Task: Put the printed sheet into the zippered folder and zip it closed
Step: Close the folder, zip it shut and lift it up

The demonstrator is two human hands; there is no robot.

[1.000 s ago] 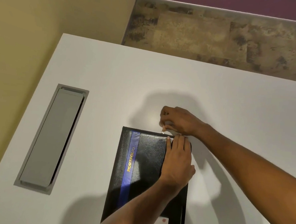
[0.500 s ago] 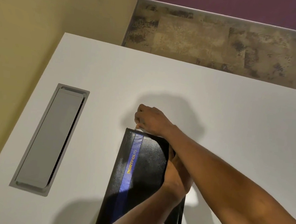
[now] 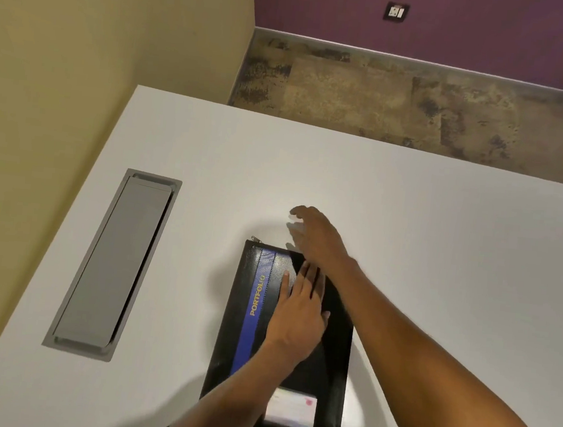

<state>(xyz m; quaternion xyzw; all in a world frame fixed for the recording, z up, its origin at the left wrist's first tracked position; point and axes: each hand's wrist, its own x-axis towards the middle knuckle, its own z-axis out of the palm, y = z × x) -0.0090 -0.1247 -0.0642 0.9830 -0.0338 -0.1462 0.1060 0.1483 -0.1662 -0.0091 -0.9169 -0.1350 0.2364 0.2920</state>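
A black zippered folder [image 3: 331,356] with a blue stripe and gold "PORTFOLIO" lettering lies closed on the white table. Its small metal zipper pull [image 3: 256,239] rests at the far left corner. My left hand [image 3: 298,314] lies flat on the cover, fingers together. My right hand [image 3: 316,232] hovers just beyond the folder's far edge, blurred, fingers spread and empty. A label window [image 3: 290,410] with a white card sits on the cover's near end. The printed sheet is not visible.
A grey recessed cable hatch [image 3: 113,262] is set into the white table [image 3: 408,242] at the left. A beige wall runs along the left side. Mottled brown floor and a purple wall with a socket lie beyond the far edge.
My right hand pulled the zipper leftward along the far edge to the left corner, then let go and lifted away to the right. My left hand stayed pressed on the cover.
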